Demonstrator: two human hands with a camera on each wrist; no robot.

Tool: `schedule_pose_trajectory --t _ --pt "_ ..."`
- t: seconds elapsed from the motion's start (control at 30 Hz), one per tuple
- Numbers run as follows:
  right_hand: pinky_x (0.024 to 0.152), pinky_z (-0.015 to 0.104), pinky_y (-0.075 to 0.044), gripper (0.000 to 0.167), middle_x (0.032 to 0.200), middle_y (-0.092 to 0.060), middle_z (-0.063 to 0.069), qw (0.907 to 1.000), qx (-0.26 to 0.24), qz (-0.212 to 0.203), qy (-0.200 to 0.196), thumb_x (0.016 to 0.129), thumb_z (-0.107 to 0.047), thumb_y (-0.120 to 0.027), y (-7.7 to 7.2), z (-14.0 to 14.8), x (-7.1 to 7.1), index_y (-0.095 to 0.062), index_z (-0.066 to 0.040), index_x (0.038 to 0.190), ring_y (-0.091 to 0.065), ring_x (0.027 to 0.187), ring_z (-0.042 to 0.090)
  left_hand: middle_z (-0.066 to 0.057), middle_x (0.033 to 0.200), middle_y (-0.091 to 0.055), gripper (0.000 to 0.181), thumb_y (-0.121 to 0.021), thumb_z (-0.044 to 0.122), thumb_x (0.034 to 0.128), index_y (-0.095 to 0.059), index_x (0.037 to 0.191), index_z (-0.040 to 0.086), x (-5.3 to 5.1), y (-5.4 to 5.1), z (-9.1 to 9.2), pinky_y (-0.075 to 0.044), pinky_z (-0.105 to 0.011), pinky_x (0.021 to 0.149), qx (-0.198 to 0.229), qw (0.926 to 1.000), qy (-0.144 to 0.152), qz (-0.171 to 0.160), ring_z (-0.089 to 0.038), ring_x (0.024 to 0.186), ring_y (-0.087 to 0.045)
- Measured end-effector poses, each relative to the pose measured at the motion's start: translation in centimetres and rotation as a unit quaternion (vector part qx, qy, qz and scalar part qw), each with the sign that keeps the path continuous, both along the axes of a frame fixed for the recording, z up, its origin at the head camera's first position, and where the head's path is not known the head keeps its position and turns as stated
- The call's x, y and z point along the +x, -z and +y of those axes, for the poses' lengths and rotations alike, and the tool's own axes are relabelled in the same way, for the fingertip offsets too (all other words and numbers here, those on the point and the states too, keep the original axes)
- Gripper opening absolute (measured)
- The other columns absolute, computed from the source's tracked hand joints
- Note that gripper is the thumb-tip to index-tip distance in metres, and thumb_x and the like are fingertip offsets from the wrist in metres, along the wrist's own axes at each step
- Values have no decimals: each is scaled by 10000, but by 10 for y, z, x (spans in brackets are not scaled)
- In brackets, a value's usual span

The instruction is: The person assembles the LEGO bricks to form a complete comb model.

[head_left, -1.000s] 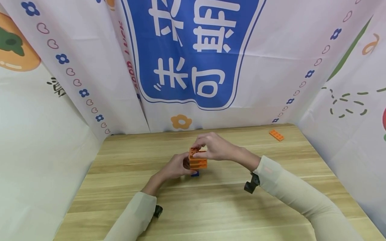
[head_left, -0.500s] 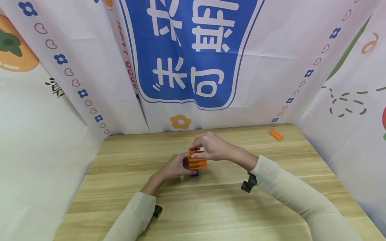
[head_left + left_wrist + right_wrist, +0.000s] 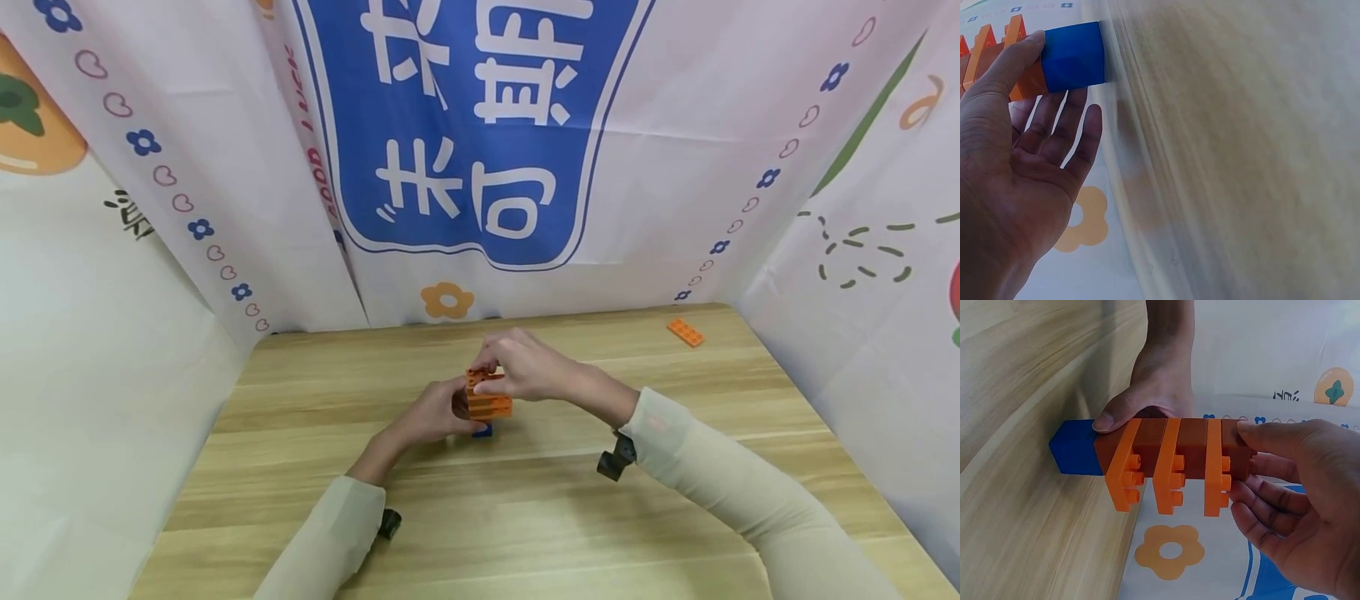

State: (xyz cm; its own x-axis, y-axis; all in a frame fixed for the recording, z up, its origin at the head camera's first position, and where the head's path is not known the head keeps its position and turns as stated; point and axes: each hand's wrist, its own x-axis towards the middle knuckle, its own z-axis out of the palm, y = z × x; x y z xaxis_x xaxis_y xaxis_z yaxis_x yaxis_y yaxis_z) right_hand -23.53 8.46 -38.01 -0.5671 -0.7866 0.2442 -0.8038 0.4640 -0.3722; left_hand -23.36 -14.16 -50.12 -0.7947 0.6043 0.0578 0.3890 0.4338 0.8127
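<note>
A stack of toy building bricks stands on the table, between both hands. At its foot is a blue brick [image 3: 1075, 448]; above it brown bricks [image 3: 1191, 447] alternate with thin orange plates [image 3: 1166, 469] that jut out to one side, studs showing. My left hand [image 3: 431, 412] holds the stack low down, its thumb [image 3: 1010, 62] near the joint of the blue brick and the lowest brown one. Up at the top, my right hand [image 3: 536, 367] pinches the uppermost brown brick [image 3: 1235, 447] between thumb and fingers. The left fingers behind the stack are partly hidden.
A loose orange plate [image 3: 686, 332] with studs lies at the far right of the wooden table [image 3: 570, 517]. Printed cloth walls [image 3: 645, 208] enclose the back and both sides. A small dark camera [image 3: 617, 457] is worn at the right wrist.
Both hands keep their hold on the stack, nearly still. The head view has shifted slightly.
</note>
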Motion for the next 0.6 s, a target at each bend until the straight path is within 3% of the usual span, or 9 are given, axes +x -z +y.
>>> schedule_pose_trajectory --t 0.23,0.43,0.6 --pt "737 246 -554 198 979 -761 37 10000 23 38 39 913 -155 -840 0 -1 1 -829 -64 1088 -715 864 193 -35 1149 -746 494 -883 154 891 -654 1323 84 -2 1 -2 -614 -293 851 -24 10000 13 59 -145 972 -715" --pt "749 241 -561 201 976 -760 33 9999 -32 85 62 912 -159 -844 2 1 2 -830 -65 1089 -710 870 161 -34 1242 -735 609 -884 221 898 -609 1426 93 -1 1 -1 -592 -313 916 -131 9994 47 307 -141 1062 -701" --pt "726 231 -546 211 982 -767 21 9999 -92 -5 92 911 -183 -850 2 2 1 -833 -77 1093 -715 867 167 -27 1193 -742 567 -880 199 900 -625 1396 97 -1 0 -1 -600 -302 883 -91 9998 13 148 -141 1019 -704"
